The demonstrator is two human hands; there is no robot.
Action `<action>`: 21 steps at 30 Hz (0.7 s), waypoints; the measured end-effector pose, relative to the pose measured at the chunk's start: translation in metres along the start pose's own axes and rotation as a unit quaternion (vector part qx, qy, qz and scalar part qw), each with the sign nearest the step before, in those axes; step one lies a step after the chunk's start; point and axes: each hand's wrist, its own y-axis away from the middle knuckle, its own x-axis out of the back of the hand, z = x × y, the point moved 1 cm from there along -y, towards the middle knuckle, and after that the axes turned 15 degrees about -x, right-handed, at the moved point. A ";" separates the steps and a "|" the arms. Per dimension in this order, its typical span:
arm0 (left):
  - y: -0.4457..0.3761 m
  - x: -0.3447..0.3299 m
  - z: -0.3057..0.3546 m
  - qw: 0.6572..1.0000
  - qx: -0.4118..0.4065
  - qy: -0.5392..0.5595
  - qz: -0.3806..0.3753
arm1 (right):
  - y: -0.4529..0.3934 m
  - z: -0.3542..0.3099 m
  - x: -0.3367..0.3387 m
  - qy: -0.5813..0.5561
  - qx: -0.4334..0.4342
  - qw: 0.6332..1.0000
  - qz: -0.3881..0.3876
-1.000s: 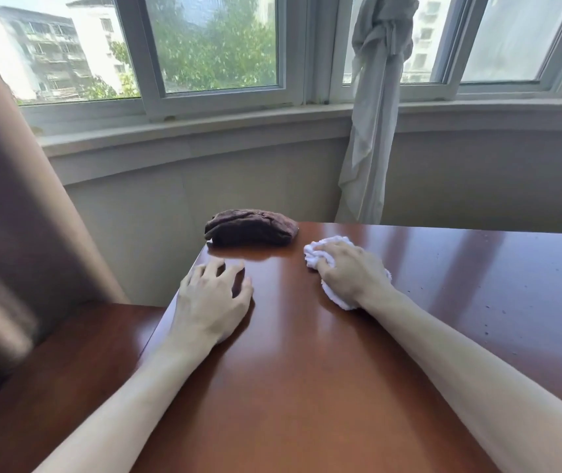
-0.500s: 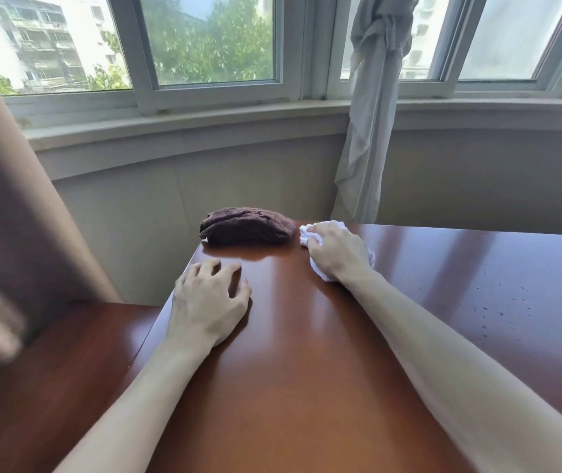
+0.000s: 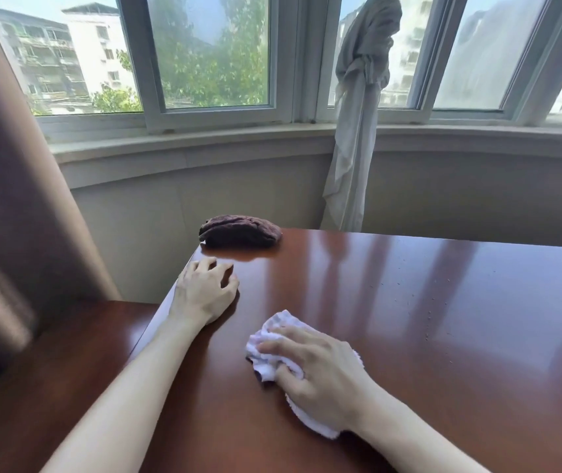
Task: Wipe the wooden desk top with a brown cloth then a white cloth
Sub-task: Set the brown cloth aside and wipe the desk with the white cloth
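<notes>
The glossy wooden desk top point(image 3: 426, 302) fills the lower right of the head view. My right hand point(image 3: 320, 373) presses a crumpled white cloth point(image 3: 269, 339) flat on the desk near its front, fingers curled over it. My left hand point(image 3: 204, 291) rests on the desk near its left edge, fingers bent and apart, holding nothing. A bunched brown cloth point(image 3: 240, 231) lies at the desk's far left corner, beyond my left hand and untouched.
A lower wooden surface point(image 3: 51, 370) adjoins the desk on the left. A brown curtain point(image 3: 10, 199) hangs at the far left. A knotted grey curtain point(image 3: 358, 131) hangs behind the desk before the bay windows point(image 3: 211, 52). Small specks dot the desk's right part.
My right hand has dragged the white cloth from the far edge next to the brown cloth back toward me. My left hand has stayed in place.
</notes>
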 end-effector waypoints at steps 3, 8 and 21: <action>0.000 -0.003 -0.002 1.000 0.000 0.008 0.000 | -0.049 0.027 0.013 0.009 -0.059 0.998 -0.013; -0.003 -0.007 -0.002 1.000 0.002 0.005 0.027 | -0.159 0.086 0.023 0.000 -0.189 0.982 0.024; -0.007 -0.012 -0.009 0.999 -0.005 -0.007 0.047 | -0.273 0.122 0.026 0.040 -0.249 0.964 0.088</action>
